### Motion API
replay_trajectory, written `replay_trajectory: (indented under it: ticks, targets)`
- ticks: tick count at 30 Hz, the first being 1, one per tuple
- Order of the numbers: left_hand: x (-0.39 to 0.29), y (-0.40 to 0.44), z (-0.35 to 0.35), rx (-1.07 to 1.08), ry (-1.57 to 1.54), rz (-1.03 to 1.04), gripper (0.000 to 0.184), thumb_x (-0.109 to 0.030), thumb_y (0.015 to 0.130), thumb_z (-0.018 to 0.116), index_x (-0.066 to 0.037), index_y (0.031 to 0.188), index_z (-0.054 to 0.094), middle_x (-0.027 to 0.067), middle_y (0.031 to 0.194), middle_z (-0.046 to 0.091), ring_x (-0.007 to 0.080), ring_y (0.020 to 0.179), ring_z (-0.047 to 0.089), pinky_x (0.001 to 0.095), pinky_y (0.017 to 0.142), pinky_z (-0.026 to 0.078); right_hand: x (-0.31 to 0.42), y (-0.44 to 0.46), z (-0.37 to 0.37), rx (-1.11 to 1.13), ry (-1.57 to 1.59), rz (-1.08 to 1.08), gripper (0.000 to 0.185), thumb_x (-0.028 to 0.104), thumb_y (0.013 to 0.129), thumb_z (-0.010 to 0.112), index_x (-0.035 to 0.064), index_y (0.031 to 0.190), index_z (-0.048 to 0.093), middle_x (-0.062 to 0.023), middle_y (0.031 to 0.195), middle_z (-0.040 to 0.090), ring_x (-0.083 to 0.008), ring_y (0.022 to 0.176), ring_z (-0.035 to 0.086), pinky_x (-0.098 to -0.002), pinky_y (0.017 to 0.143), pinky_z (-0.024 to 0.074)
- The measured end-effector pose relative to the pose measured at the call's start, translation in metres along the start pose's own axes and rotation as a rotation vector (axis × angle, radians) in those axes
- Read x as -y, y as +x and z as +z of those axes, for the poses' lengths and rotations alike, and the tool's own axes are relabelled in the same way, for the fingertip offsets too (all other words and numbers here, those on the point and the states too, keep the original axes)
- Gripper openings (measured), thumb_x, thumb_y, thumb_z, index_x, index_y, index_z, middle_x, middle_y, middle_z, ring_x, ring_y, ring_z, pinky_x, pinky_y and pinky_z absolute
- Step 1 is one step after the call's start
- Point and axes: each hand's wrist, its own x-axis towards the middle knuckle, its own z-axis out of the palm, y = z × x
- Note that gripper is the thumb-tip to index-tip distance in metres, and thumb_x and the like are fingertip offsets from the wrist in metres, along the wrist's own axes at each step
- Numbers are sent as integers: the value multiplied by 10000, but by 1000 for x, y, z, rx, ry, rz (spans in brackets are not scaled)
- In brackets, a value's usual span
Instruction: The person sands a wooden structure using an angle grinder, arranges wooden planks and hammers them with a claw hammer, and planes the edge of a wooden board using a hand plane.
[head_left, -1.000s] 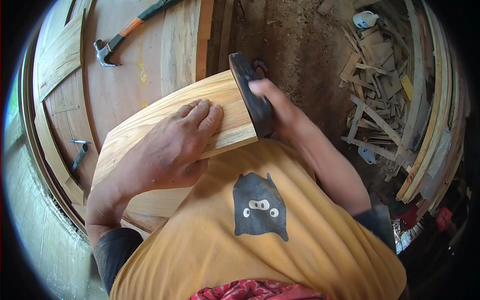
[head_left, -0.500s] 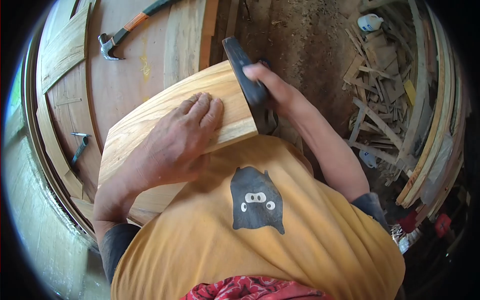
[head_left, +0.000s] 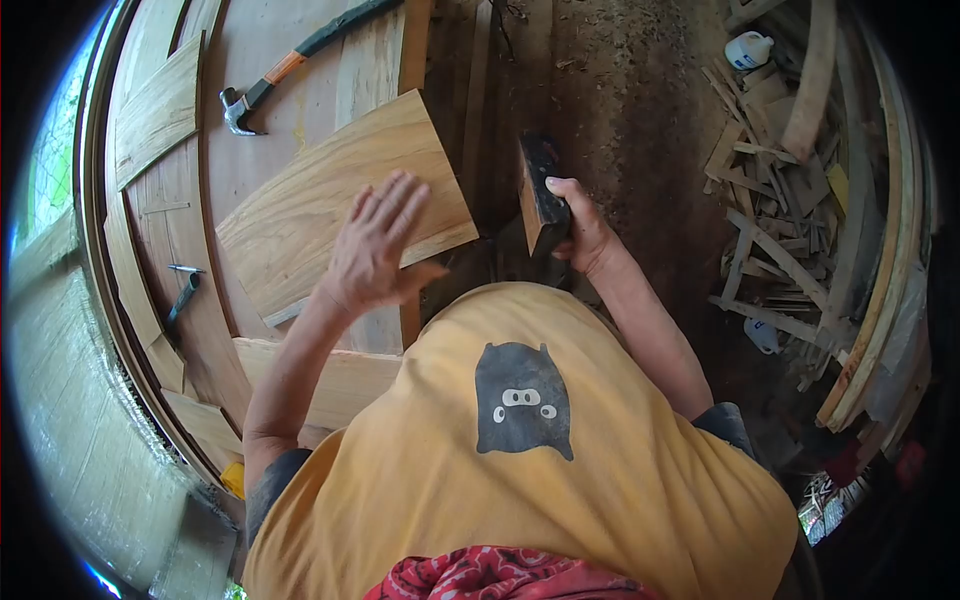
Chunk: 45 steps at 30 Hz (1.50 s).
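A thin wooden board [head_left: 330, 215] with curved grain lies slanted across the bench, its right end sticking out past the bench edge. My left hand [head_left: 375, 245] is over the board's front right part, fingers stretched out and holding nothing; whether the palm touches the wood I cannot tell. Off the board's right end, my right hand [head_left: 588, 232] grips a dark block-shaped tool [head_left: 547, 195], thumb on its near side. The tool has a flat brown face turned toward the board and looks like a sanding block. A gap separates it from the board.
A claw hammer [head_left: 262, 92] lies on the bench behind the board. At left are a pen [head_left: 186, 268] and a small dark-handled tool [head_left: 183, 298]. Scrap wood [head_left: 775, 240] is heaped on the floor at right, with a white jug [head_left: 748, 50] near its far end.
My right hand has drawn the block away from the board's end, to the right. The board has dropped flatter onto the bench, and my left hand's fingers have straightened and spread.
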Motion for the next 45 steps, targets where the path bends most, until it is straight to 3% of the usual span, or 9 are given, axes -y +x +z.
replay_trajectory:
  ticks: [3, 5, 9, 18, 22, 26, 30, 36, 45]
  targets:
    - [58, 42, -7, -227, 132, -182, 1003, -441, 764, 895, -11, 1556, 455, 226, 1573, 491, 449, 1479, 430, 511, 1192, 408, -3, -5, -14, 82, -8, 4, 371, 538, 894, 674, 167, 894, 662, 44, 664, 589, -90, 474, 506, -250, 410, 334]
    - [70, 70, -23, -81, 128, -398, 1007, -440, 708, 931, -20, 1514, 497, 223, 1492, 537, 446, 1424, 473, 488, 1160, 438, -7, 1, -41, 247, -9, 85, 356, 491, 895, 705, 148, 986, 673, 27, 773, 657, -94, 601, 606, -259, 509, 448]
    - [65, 82, -43, 134, 144, -586, 948, -406, 646, 972, -18, 1409, 565, 207, 1327, 593, 420, 1282, 556, 483, 1088, 479, -4, -18, -24, 129, -30, 21, 384, 516, 892, 703, 150, 1000, 664, 35, 764, 649, -81, 591, 584, -248, 496, 411]
    - [96, 66, -53, 227, -297, -547, 632, -362, 644, 938, 29, 1090, 720, 174, 989, 666, 323, 941, 667, 416, 824, 521, -6, -24, 12, -90, -23, -66, 418, 563, 887, 659, 145, 884, 673, 38, 621, 592, -77, 427, 482, -235, 363, 283]
    - [86, 51, -87, 138, -367, -405, 478, -309, 656, 912, 47, 864, 671, 103, 820, 542, 229, 751, 521, 391, 702, 416, 6, -28, 17, -38, -123, -88, 495, 555, 901, 640, 87, 1049, 708, -12, 783, 675, -107, 614, 610, -259, 511, 440]
    - [18, 35, -158, -32, -212, -40, 383, -183, 749, 845, 21, 745, 521, 133, 804, 456, 330, 695, 466, 429, 656, 396, 27, -48, 28, 58, -201, -97, 635, 537, 919, 611, 12, 1271, 673, -80, 1041, 723, -158, 912, 688, -303, 786, 533]
    - [-37, 12, -138, -59, -147, -19, 265, -95, 813, 769, -3, 961, 570, 174, 947, 530, 420, 805, 575, 495, 740, 482, 51, -89, 45, 143, -289, -61, 650, 518, 938, 572, -9, 1309, 655, -106, 1114, 723, -169, 976, 690, -310, 847, 531]
    - [-67, -4, -106, 266, -173, -155, 621, -93, 815, 743, 42, 1376, 513, 207, 1210, 616, 417, 1071, 627, 494, 864, 526, 71, -126, 54, 248, -547, 70, 612, 509, 944, 560, -6, 1259, 659, -72, 1030, 698, -128, 900, 650, -290, 790, 504]
    - [-76, -14, -85, 141, -141, -89, 663, -95, 761, 731, 87, 1362, 518, 192, 1150, 609, 378, 1089, 621, 472, 914, 518, 67, -124, 76, 231, -652, 114, 613, 585, 896, 609, 20, 1120, 694, -34, 938, 695, -98, 831, 632, -270, 746, 495]
